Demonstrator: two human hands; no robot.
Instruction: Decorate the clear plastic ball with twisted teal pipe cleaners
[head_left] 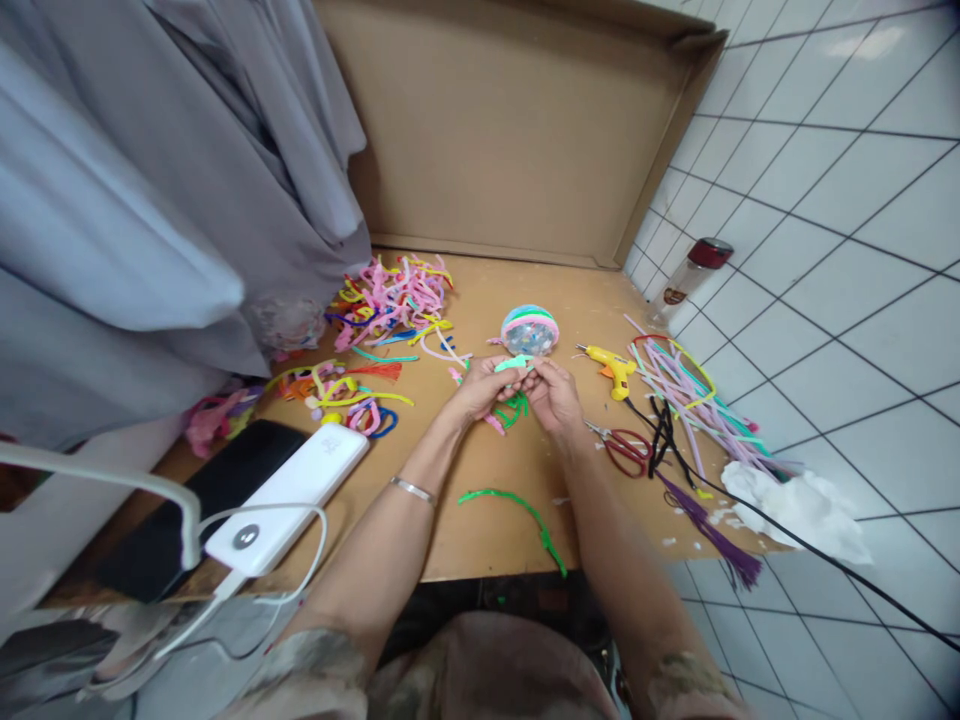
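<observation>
My left hand [480,388] and my right hand [553,396] meet over the middle of the table. Both have their fingers pinched on a mint-green fuzzy piece that looks like pipe cleaner [514,363]. Just beyond them sits a clear ball [531,335] ringed with pink, green and blue fuzzy strands. Green and pink pieces [514,408] lie beneath the hands, partly hidden by them. Closer to the table's front edge, a curved bright green pipe cleaner [525,502] rests between my forearms.
A yellow glue gun [616,368], red-handled scissors [628,452], loose pipe cleaners [686,395] and a purple tassel [709,530] lie right. Tangled pipe cleaners [401,300] and a white power bank [292,495] with cables lie left. Cardboard [510,140] stands behind; a bottle [686,280] stands by the tiles.
</observation>
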